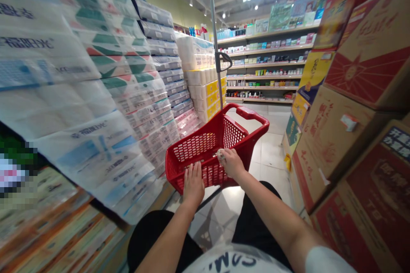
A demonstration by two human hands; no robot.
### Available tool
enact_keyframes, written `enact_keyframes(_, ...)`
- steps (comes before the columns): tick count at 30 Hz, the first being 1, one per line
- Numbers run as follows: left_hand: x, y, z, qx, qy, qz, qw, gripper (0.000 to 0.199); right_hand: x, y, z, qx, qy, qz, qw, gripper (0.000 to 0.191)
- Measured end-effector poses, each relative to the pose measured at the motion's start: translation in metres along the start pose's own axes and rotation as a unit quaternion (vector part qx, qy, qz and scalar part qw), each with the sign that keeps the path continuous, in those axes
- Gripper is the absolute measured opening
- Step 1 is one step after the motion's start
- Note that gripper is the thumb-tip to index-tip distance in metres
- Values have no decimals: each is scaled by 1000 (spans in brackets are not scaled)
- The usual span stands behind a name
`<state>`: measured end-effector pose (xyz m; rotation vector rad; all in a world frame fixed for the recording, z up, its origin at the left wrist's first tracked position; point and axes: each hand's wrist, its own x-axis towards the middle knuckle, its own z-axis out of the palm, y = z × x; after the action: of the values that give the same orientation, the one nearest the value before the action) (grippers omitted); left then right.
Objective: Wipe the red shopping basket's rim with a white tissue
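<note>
To the left of the left hand (pixel 194 184), wrapped paper packs (pixel 92 132) stand stacked, apparently to save room. That hand lies over the near rim of the red basket (pixel 201 145), fingers extended, not visibly gripping, presumably to steady it. The basket sits directly ahead of both hands. The right hand (pixel 232 163), at the same rim, pinches a pale wad (pixel 221 156), possibly cloth; the view is too small to confirm. Cartons (pixel 336 136) stand right of it.

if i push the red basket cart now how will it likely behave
The red basket cart is probably stiff: its rim shows no sag beneath the left hand. The walls' many holes suggest it's light for its size. It may roll, but wheels aren't clearly visible.
</note>
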<state>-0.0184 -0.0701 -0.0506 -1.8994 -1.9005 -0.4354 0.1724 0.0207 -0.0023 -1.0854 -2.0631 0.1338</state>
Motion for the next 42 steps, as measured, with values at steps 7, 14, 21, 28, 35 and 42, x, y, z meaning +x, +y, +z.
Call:
enact_keyframes(7,-3,0,3,7,9,-4,1000,63,5,16,-25,-9,15,10,1000,29)
enact_keyframes(14,-3,0,0,4,-2,-3,1000,63,6,40,-41,-18,54,33,998,32)
enact_keyframes(21,-3,2,3,-3,2,-11,1000,63,12,51,-55,-41,35,37,998,35)
enact_keyframes(28,-4,2,5,-14,0,-10,1000,64,18,59,-71,-53,84,55,994,33)
enact_keyframes(35,-1,1,-6,-37,-21,-8,999,66,12,52,-71,-146,22,47,988,35)
enact_keyframes(42,-5,0,-1,-31,-4,19,999,69,26,49,-81,-161,-20,99,982,21)
